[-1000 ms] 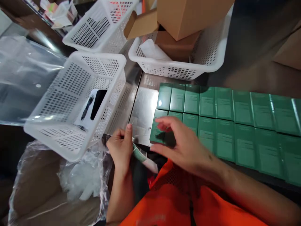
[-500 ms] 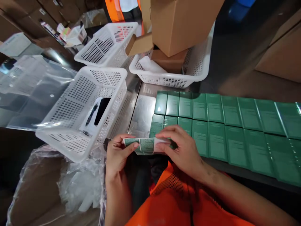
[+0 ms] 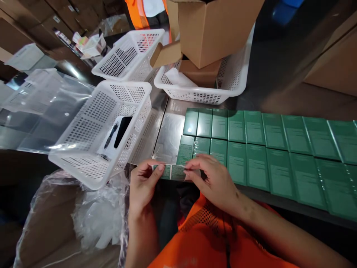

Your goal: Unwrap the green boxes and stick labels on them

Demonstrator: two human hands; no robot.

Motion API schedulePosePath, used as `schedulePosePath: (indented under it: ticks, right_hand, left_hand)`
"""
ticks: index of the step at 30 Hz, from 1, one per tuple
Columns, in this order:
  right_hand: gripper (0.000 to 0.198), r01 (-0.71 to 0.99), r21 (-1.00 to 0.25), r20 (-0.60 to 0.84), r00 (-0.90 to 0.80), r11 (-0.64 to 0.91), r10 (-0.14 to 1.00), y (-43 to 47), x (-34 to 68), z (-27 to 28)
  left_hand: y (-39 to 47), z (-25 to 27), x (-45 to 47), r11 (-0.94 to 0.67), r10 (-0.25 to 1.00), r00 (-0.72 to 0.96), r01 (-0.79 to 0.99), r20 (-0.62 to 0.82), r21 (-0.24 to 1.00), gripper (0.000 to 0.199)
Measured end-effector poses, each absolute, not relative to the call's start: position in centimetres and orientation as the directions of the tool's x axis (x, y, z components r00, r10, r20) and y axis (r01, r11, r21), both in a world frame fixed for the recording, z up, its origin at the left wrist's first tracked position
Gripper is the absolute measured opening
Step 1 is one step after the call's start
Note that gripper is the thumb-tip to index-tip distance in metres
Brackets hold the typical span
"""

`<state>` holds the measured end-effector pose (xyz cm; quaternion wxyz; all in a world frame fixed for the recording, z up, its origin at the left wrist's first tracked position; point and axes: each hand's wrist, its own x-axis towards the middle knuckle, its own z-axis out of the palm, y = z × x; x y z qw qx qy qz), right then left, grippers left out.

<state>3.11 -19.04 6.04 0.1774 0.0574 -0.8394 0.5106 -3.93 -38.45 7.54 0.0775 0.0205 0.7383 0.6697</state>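
Note:
My left hand (image 3: pixel 145 183) is closed on a strip of green labels (image 3: pixel 177 172), the thumb pressed on top near its left end. At the strip's right end, my right hand (image 3: pixel 212 178) pinches the edge between thumb and fingertips. The strip is held level just in front of the table edge, and a pale border shows between its green panels. Just beyond my hands, two rows of green, shiny-wrapped boxes (image 3: pixel 256 163) lie side by side on the table, running off to the right.
A white basket (image 3: pixel 83 160) at left holds a phone (image 3: pixel 122 131) and a pen (image 3: pixel 111 135). Behind are another white basket (image 3: pixel 126 56) and one (image 3: pixel 200 97) with cardboard boxes (image 3: pixel 217 33). Low at left is a plastic-lined carton (image 3: pixel 95 219). Another person's orange vest (image 3: pixel 137 15) shows at the back.
The strip has tilted and more of it is hidden. Its white right-hand part no longer shows broadly, and my right fingers have drawn together at its end. The view has shifted slightly.

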Motion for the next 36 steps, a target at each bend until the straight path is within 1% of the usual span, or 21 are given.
schedulePosePath:
  ticks: [2,4,6,7,9,10,11,13,15,17,18,19,20,21,22,24,26,29,31,33,36]
  right_hand:
    - [0.010,-0.350,-0.720,0.498,-0.862,0.599,0.095,-19.2,3.1,5.7]
    - [0.011,-0.388,-0.558,0.615,-0.787,0.734,0.051,-19.3,3.1,5.4]
    - [0.016,-0.434,-0.387,0.699,-0.714,0.813,-0.049,-19.5,3.3,5.1]
    - [0.019,-0.477,-0.317,0.726,-0.678,0.820,-0.114,-19.6,3.5,5.0]
    - [0.023,-0.605,-0.233,0.737,-0.620,0.762,-0.267,-19.9,4.1,5.0]
    - [0.023,-0.667,-0.251,0.722,-0.612,0.701,-0.323,-20.1,4.5,5.2]
    - [0.022,-0.707,-0.325,0.703,-0.625,0.628,-0.340,-20.1,4.9,5.5]
    - [0.019,-0.703,-0.547,0.640,-0.701,0.453,-0.315,-19.9,5.7,6.6]
    - [0.021,-0.636,-0.715,0.580,-0.771,0.290,-0.261,-18.8,6.2,8.1]
    - [0.020,-0.572,-0.785,0.548,-0.821,0.238,-0.163,-17.1,6.0,9.2]
    - [0.017,-0.511,-0.821,0.510,-0.857,0.255,-0.076,-16.0,5.6,9.6]
    - [0.015,-0.410,-0.869,0.435,-0.900,0.277,0.032,-15.0,5.1,9.7]
    - [0.013,-0.282,-0.916,0.328,-0.936,0.286,0.128,-13.9,4.5,9.6]
    - [0.014,-0.148,-0.950,0.205,-0.959,0.276,0.193,-13.0,3.8,9.3]
    - [0.017,-0.026,-0.971,0.082,-0.971,0.239,0.225,-12.2,3.2,8.9]
    - [0.025,0.141,-0.981,-0.109,-0.969,0.134,0.220,-11.1,2.0,7.9]
    - [0.028,0.209,-0.977,-0.194,-0.960,0.053,0.201,-10.7,1.3,7.1]
    - [0.025,0.236,-0.972,-0.230,-0.956,0.012,0.181,-10.9,0.8,6.3]
    - [0.019,0.243,-0.970,-0.235,-0.955,0.024,0.184,-11.3,0.6,6.0]
    - [0.014,0.256,-0.962,-0.231,-0.947,0.091,0.223,-11.6,0.5,5.6]
    - [0.011,0.264,-0.923,-0.175,-0.936,0.280,0.306,-12.0,0.4,5.0]
  left_hand:
    - [-38.0,7.8,-3.8,0.136,0.136,-0.987,-0.062,-0.081,0.989,0.020]
    - [-37.7,7.8,-3.8,0.178,0.124,-0.989,-0.061,-0.083,0.982,0.020]
    - [-37.7,7.6,-4.0,0.226,0.095,-0.991,-0.069,-0.093,0.972,0.021]
    - [-37.9,7.3,-4.1,0.246,0.076,-0.992,-0.075,-0.097,0.966,0.021]
    - [-38.3,6.5,-4.6,0.273,0.024,-0.994,-0.093,-0.104,0.957,0.022]
    - [-38.6,6.0,-5.0,0.274,-0.005,-0.993,-0.111,-0.114,0.955,0.023]
    - [-38.9,5.6,-5.4,0.263,-0.035,-0.991,-0.134,-0.130,0.955,0.023]
    - [-39.4,4.8,-6.1,0.211,-0.084,-0.981,-0.188,-0.174,0.959,0.024]
    - [-39.7,4.5,-6.5,0.167,-0.096,-0.974,-0.218,-0.204,0.962,0.020]
    - [-39.7,4.5,-6.4,0.165,-0.073,-0.976,-0.215,-0.205,0.963,0.018]
    - [-39.6,4.7,-6.1,0.180,-0.040,-0.979,-0.203,-0.199,0.962,0.022]
    - [-39.3,4.9,-5.7,0.214,0.017,-0.982,-0.179,-0.187,0.960,0.028]
    - [-39.0,5.1,-5.3,0.260,0.097,-0.980,-0.142,-0.172,0.955,0.034]
    - [-38.6,5.4,-4.8,0.310,0.195,-0.967,-0.094,-0.161,0.946,0.037]
    - [-38.2,5.6,-4.4,0.360,0.304,-0.939,-0.042,-0.160,0.932,0.037]
    - [-37.3,5.9,-3.7,0.427,0.488,-0.849,0.030,-0.203,0.904,0.035]
    - [-36.4,5.8,-3.4,0.456,0.573,-0.775,0.033,-0.266,0.889,0.036]
    - [-35.4,5.3,-3.4,0.500,0.610,-0.736,0.070,-0.293,0.863,0.034]
    - [-34.9,5.0,-3.6,0.526,0.619,-0.732,0.119,-0.283,0.842,0.034]
    - [-34.5,4.7,-3.6,0.547,0.626,-0.728,0.154,-0.280,0.823,0.035]
    - [-34.1,4.6,-3.7,0.578,0.624,-0.720,0.165,-0.303,0.799,0.034]
